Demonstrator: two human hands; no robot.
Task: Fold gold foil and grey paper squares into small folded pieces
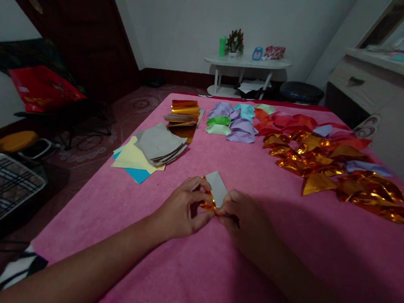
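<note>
A small sheet of foil paper (pixel 216 188), gold on one side and pale grey on the other, lies partly folded on the pink cloth (pixel 210 269) in front of me. My left hand (pixel 184 210) pinches its left edge with closed fingers. My right hand (pixel 243 217) pinches the same sheet from the right, fingertips meeting the left hand's. Both forearms reach in from the bottom of the view.
Flat sheets lie at left: a grey-backed stack (pixel 161 144) over yellow and blue paper (pixel 133 160), with gold foil sheets (pixel 184 113) behind. Folded purple and green pieces (pixel 232 123) sit at centre back; many gold and red folded pieces (pixel 332 161) spread at right. A white side table (pixel 246 64) stands by the wall.
</note>
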